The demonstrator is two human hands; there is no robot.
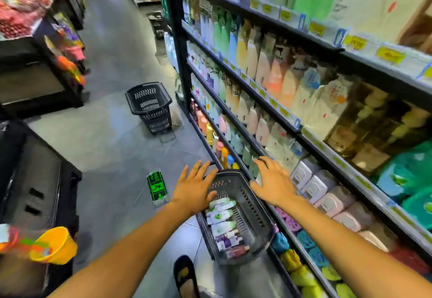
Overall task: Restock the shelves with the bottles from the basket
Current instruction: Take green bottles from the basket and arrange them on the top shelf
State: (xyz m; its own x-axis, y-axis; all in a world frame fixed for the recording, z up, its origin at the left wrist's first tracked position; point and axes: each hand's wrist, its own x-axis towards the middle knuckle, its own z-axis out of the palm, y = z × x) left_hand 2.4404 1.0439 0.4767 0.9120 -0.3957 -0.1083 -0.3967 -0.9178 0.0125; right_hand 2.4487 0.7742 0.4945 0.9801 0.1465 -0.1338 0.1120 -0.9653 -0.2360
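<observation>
Fingers [197, 169] of left hand [195, 189]: spread wide, straight, holding nothing. Fingers [265, 163] of right hand [274, 186]: likewise splayed and empty. Both palms face down.

Hands sit over the upper end of the basket [268, 234], one toward each side wall. Contact with the rim: cannot tell. The left palm overlaps the rim in view.

Basket position: on the floor [112, 138], lower centre of frame, pushed close against the foot of the shelves [257, 97]. Judgement: parked there so each bottle travels only a short way to its row.

Bottles [222, 225] lie on their sides inside the basket. White-and-green ones are nearest the hands, purple and reddish ones at the lower end. None lifted yet, so the restock looks barely begun. The open, paired pose suggests a reach in for a bottle, or a grip on the rim to shift the basket.

Surroundings:
- second basket [149, 106], centre left, apparently empty
- third basket [157, 24], far up the aisle
- green sticker [157, 186] on the floor, left of the hands
- shoe [184, 274], bottom centre, just beside the basket
- yellow tub [56, 246], lower left

Obstacles: shelf rows read as tightly packed, and no free slot is visible through the blur. White packs [311, 186] crowd the row just right of the right hand.
</observation>
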